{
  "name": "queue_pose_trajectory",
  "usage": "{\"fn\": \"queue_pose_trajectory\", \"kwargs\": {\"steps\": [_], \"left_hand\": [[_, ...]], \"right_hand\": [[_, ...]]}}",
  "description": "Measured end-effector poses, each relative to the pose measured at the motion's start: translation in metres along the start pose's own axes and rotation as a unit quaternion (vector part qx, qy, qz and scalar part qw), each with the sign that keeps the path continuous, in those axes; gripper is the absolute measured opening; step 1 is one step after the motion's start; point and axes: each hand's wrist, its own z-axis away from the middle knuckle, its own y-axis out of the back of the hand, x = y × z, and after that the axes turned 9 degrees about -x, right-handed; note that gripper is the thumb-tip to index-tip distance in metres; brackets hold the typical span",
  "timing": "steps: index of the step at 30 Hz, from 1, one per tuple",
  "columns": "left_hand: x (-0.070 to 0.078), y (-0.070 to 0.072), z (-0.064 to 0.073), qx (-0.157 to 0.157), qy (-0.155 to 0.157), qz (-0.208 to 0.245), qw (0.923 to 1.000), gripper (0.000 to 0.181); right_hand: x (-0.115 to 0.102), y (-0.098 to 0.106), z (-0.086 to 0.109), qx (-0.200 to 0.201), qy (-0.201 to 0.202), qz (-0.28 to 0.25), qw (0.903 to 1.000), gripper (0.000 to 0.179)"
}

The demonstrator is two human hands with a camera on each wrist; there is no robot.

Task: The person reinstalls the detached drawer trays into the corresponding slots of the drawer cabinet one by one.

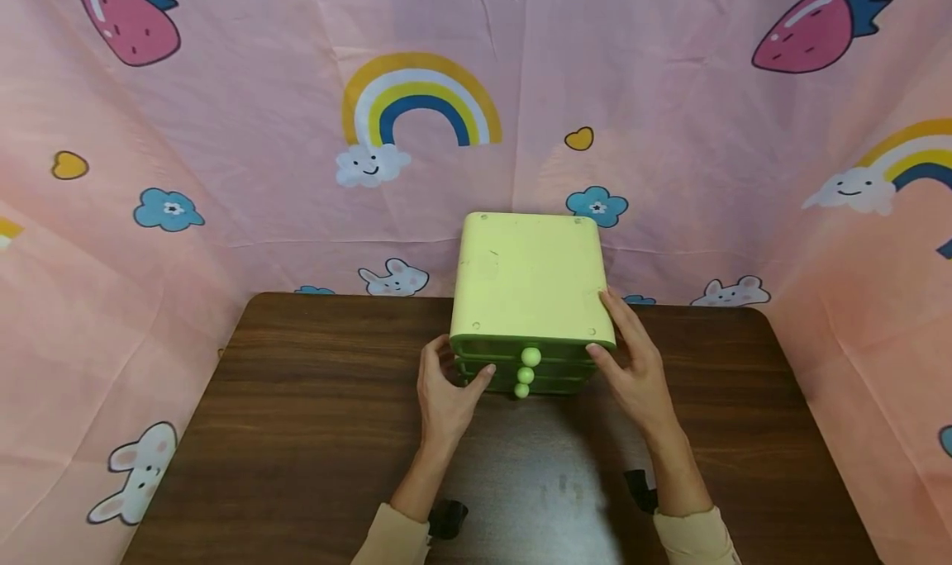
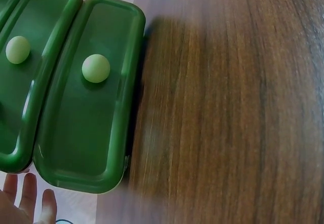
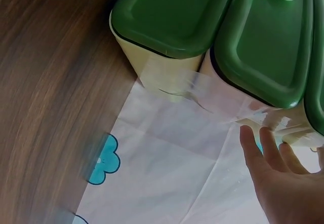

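A mini drawer cabinet (image 1: 531, 276) with a pale yellow top is at the back of the table in the head view, knobs facing me. Three dark green drawer fronts are stacked, each with a round light green knob (image 2: 96, 68); the drawers look pushed in. My left hand (image 1: 446, 400) holds the left side, its thumb over the front and its other fingers round the side. At the upper right front corner my right hand (image 1: 638, 375) grips, thumb in front and fingers along the right side. Clear tape (image 3: 187, 89) shows on the cabinet's side. Its back is hidden.
The cabinet is on a dark brown wood-grain table (image 1: 320, 433). A pink printed cloth (image 1: 297, 119) hangs close behind it and along both sides. Dark straps (image 1: 449, 519) are at both wrists, near the cuffs.
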Motion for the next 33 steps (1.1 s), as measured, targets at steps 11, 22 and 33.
{"fn": "queue_pose_trajectory", "kwargs": {"steps": [11,22,33], "left_hand": [[-0.004,0.001,-0.003,-0.020,0.008,-0.007,0.9997,0.071],[-0.006,0.021,-0.007,-0.098,0.007,-0.085,0.9916,0.088],[-0.008,0.041,-0.008,-0.180,-0.042,-0.238,0.9536,0.107]], "right_hand": [[-0.001,0.002,0.001,0.000,-0.016,0.038,0.9992,0.073],[0.041,0.000,0.015,-0.039,-0.083,0.073,0.9931,0.095],[0.051,0.013,0.031,-0.098,-0.065,0.196,0.9735,0.089]]}}
